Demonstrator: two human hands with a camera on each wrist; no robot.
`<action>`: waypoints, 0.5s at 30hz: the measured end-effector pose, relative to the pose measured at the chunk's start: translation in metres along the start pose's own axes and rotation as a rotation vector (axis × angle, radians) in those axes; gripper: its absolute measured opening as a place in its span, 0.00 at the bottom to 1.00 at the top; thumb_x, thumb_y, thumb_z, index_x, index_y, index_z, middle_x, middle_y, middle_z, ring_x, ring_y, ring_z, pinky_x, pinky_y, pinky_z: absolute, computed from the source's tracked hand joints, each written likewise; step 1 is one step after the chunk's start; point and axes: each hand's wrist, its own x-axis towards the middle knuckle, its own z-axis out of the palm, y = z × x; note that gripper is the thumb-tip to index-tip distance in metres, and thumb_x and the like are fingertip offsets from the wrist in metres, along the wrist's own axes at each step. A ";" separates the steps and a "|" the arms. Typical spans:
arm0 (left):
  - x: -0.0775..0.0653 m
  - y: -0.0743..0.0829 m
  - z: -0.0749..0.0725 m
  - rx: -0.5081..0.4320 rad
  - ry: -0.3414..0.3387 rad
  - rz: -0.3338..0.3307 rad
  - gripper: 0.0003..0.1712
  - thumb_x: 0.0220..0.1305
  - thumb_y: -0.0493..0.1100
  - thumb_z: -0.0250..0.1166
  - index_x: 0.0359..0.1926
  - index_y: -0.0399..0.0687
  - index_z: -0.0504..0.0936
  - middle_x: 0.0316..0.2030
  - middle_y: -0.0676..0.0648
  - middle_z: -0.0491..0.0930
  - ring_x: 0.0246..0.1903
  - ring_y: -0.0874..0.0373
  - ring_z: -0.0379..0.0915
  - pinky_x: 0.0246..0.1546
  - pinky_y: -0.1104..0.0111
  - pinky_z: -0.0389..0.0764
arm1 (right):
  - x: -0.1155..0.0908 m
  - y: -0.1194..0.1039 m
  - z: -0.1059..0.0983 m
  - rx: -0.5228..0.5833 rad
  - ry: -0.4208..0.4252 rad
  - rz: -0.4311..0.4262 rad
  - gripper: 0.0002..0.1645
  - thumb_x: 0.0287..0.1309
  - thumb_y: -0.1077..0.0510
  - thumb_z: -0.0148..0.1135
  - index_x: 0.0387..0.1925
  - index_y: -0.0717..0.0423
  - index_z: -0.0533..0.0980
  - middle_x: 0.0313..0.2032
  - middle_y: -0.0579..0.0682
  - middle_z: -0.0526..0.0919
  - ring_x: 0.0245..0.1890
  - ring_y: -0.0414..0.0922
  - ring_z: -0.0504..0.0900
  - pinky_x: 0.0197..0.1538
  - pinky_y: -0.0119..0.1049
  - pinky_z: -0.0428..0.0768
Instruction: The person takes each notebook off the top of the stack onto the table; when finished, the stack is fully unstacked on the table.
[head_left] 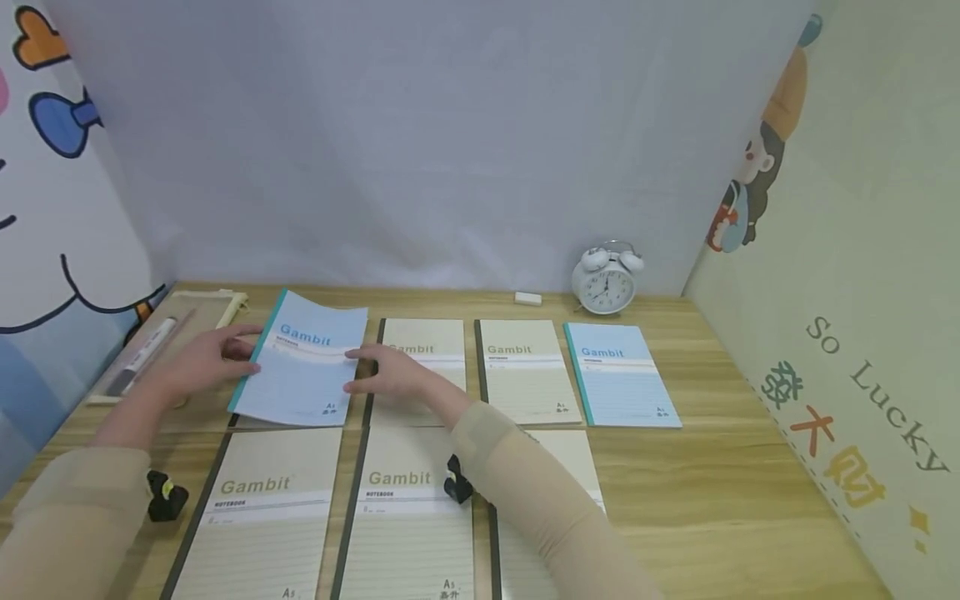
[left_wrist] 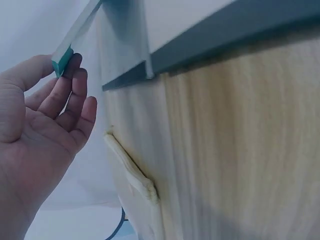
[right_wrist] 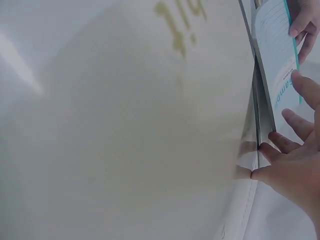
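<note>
A light blue notebook [head_left: 307, 367] with a green spine is raised at an angle at the left of the upper row, above a dark-spined notebook it mostly hides. My left hand [head_left: 198, 362] pinches its green spine between thumb and fingers; the left wrist view shows the spine corner [left_wrist: 62, 61] between the fingertips. At its right edge is my right hand [head_left: 393, 372], fingers spread and fairly straight, two fingertips overlapping the cover. In the right wrist view, lower fingertips of the right hand [right_wrist: 295, 150] meet the beige notebook [right_wrist: 150, 120] beside it.
Several beige notebooks [head_left: 258, 500] lie in two rows. Another blue notebook [head_left: 622, 375] ends the upper row at right. Behind stand a white alarm clock [head_left: 606, 282] and a white eraser [head_left: 528, 298]. A mesh pouch [head_left: 217, 307] with pens lies at far left.
</note>
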 end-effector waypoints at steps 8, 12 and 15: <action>-0.005 0.020 -0.010 -0.010 0.106 0.058 0.45 0.63 0.47 0.64 0.73 0.43 0.50 0.51 0.32 0.76 0.50 0.40 0.75 0.45 0.59 0.77 | -0.001 0.001 -0.012 0.051 0.052 -0.021 0.37 0.59 0.48 0.62 0.68 0.46 0.63 0.71 0.50 0.57 0.71 0.46 0.55 0.70 0.40 0.56; -0.008 0.036 -0.014 -0.049 0.150 0.065 0.43 0.63 0.46 0.63 0.73 0.48 0.51 0.52 0.32 0.76 0.51 0.40 0.75 0.42 0.66 0.78 | -0.003 0.000 -0.018 0.151 0.092 -0.019 0.35 0.60 0.51 0.62 0.68 0.46 0.63 0.72 0.50 0.54 0.68 0.48 0.61 0.66 0.41 0.64; -0.010 0.046 -0.015 -0.113 0.166 0.056 0.43 0.64 0.49 0.63 0.74 0.54 0.50 0.53 0.34 0.76 0.48 0.51 0.77 0.39 0.75 0.76 | -0.003 0.000 -0.022 0.236 0.151 -0.027 0.35 0.60 0.55 0.62 0.68 0.48 0.63 0.72 0.52 0.52 0.64 0.51 0.68 0.59 0.37 0.72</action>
